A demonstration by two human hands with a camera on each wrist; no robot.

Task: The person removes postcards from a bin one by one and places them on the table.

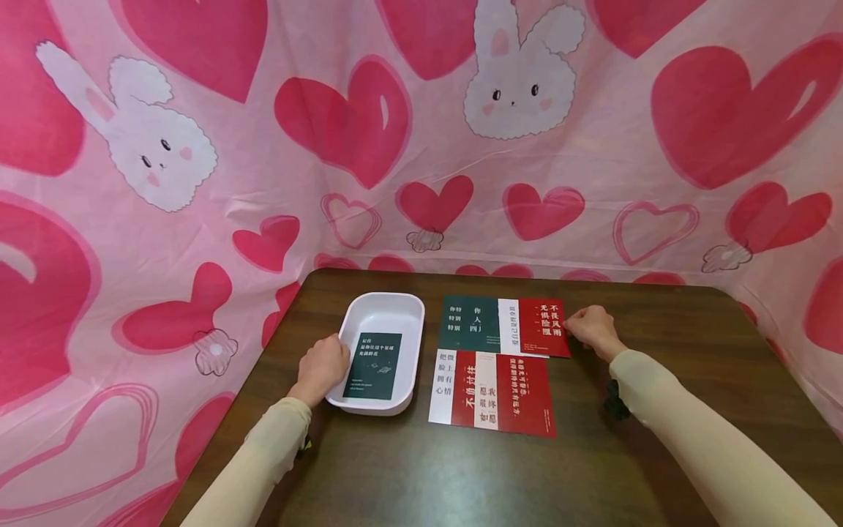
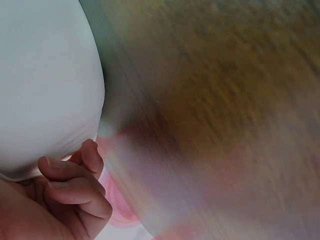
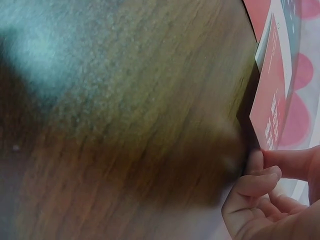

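My left hand (image 1: 321, 369) grips the left rim of a white plastic tray (image 1: 413, 322), its fingers curled at the wall in the left wrist view. Inside the tray lies a dark green card (image 1: 372, 366) with white print. My right hand (image 1: 594, 329) pinches the right edge of a red card (image 1: 541, 337) with white characters. That card ends a back row, beside a white card (image 1: 508, 322) and green printed cards (image 1: 469, 318). In front lies a second row of overlapping red cards (image 1: 527, 399) and white cards (image 1: 443, 388). Overlaps hide parts of several cards.
Everything lies on a dark brown wooden table (image 1: 461, 483). A pink cloth (image 1: 435, 161) with hearts and rabbits hangs behind the table's back edge and along its left side. The tray stands left of the cards, with a strip of table between.
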